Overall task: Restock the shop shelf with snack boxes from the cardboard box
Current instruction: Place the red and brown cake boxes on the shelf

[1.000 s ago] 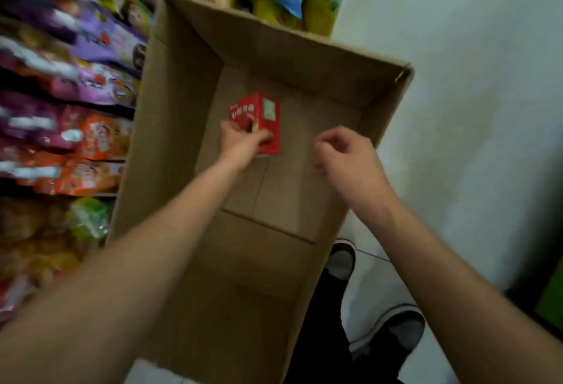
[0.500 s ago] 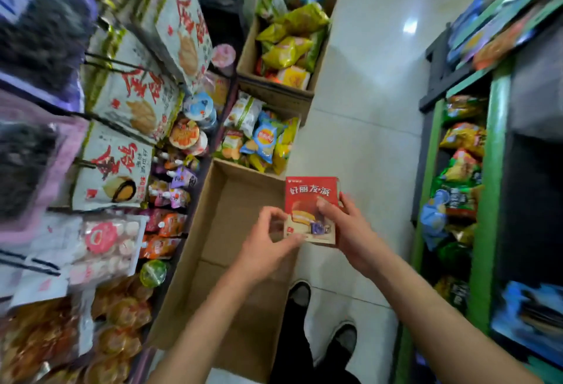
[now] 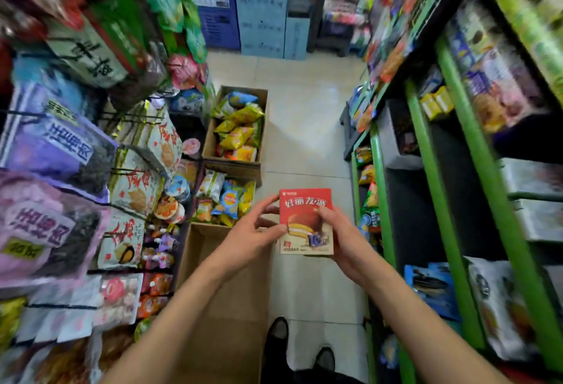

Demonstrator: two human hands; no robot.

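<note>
my left hand [image 3: 254, 232] pinches the left edge of the red rectangular cardboard snack box [image 3: 305, 221], held over the floor just past the open brown cardboard box [image 3: 227, 298]; right hand [image 3: 341, 239] grasps its right edge. likely light, stiff, crushable, so grip edges. printed face toward me, long axis upright.

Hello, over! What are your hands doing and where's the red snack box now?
Both hands, left and right, grip the red snack box. Raised above cardboard box. Nothing blocking.
</note>
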